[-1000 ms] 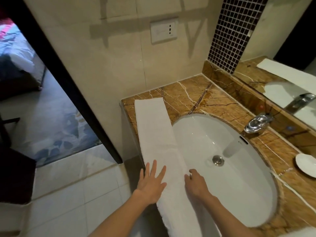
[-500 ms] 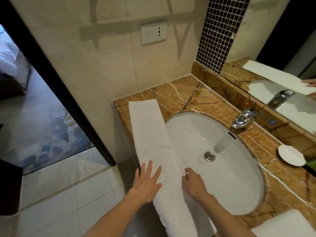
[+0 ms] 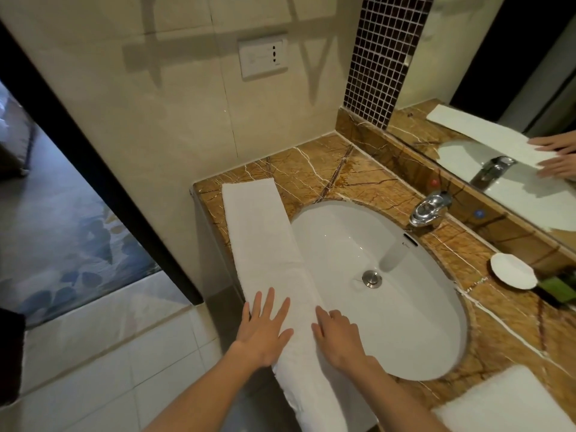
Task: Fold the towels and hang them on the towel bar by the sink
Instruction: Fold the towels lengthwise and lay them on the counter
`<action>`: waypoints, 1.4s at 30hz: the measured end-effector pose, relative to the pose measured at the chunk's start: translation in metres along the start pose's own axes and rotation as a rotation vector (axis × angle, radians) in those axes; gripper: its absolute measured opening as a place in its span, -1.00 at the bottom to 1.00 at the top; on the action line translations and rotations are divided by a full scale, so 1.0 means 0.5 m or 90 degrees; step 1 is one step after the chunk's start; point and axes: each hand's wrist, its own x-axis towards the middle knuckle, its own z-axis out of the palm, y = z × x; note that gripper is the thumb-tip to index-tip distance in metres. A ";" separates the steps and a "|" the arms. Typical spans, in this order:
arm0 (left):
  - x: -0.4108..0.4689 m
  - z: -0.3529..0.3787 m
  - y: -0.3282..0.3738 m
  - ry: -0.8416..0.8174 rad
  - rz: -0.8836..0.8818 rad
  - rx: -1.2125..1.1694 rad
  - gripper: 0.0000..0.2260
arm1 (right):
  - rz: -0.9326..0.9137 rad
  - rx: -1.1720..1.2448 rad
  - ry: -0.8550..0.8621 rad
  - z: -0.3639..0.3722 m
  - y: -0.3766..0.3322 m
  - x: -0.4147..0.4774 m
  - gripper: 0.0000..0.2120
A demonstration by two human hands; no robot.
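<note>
Your left hand (image 3: 265, 330) and right hand (image 3: 338, 338) press flat, gripping nothing, on the towel (image 3: 258, 232), a long folded strip on the desk (image 3: 311, 169) beside the sink (image 3: 436, 307). Probably left: cross-fold, hanging, second towel (image 3: 498, 400).

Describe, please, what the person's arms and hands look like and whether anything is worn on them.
The left hand and right hand wear no gloves, rings, watch or bracelet. The left forearm and right forearm are bare, no sleeves showing.
</note>
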 end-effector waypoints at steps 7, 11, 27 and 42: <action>0.006 -0.007 -0.001 -0.004 0.013 0.011 -0.40 | 0.002 0.025 -0.006 -0.002 0.001 -0.002 -0.68; 0.007 -0.022 0.018 0.018 0.038 0.015 -0.41 | 0.013 0.053 0.022 -0.013 0.012 -0.015 -0.74; -0.042 -0.059 0.400 0.017 0.464 -0.026 -0.45 | 0.361 -0.031 0.266 -0.083 0.195 -0.332 -0.56; -0.097 -0.055 0.583 -0.027 0.300 -0.345 -0.62 | 0.675 0.461 0.354 -0.039 0.340 -0.541 -0.36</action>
